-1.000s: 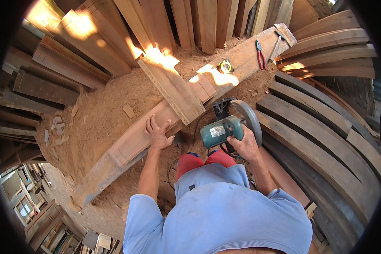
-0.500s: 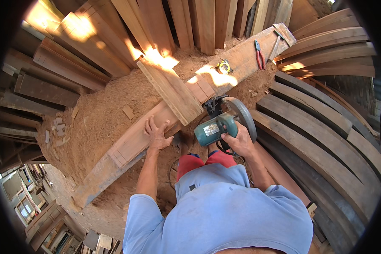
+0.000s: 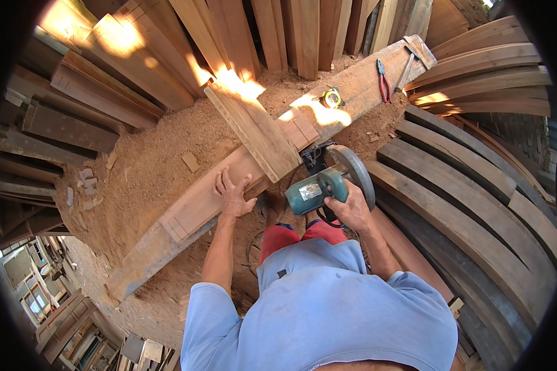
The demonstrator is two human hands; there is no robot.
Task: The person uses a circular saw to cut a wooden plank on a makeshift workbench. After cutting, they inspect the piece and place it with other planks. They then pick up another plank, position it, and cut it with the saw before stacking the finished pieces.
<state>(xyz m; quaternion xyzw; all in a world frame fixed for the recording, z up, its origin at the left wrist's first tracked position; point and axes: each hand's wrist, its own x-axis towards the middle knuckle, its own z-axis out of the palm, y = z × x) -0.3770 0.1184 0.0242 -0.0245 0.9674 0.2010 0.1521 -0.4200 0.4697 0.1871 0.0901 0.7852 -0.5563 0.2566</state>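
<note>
My right hand [image 3: 351, 207] is wrapped round the handle of a teal circular saw [image 3: 307, 193] with a grey blade guard. The saw's black base is close to the near edge of a reddish wooden board [image 3: 213, 188] with pencil lines across it. Fingers spread, my left hand [image 3: 234, 193] lies on that board's near side. A shorter plank [image 3: 254, 134] crosses the board between my two hands, its near end beside the saw. Under the board runs a long, worn support plank [image 3: 148, 266]. The saw's blade is mostly hidden by the guard.
On the support plank's far right part are a yellow tape measure [image 3: 331, 98], red-handled pliers [image 3: 384, 83] and a hammer [image 3: 406, 69]. Stacked timber [image 3: 458, 179] lines the right side, with upright planks [image 3: 303, 37] at the back. Sawdust [image 3: 161, 161] covers the ground.
The view has shifted slightly. Both hands, the saw and the boards keep nearly the same places relative to one another.
</note>
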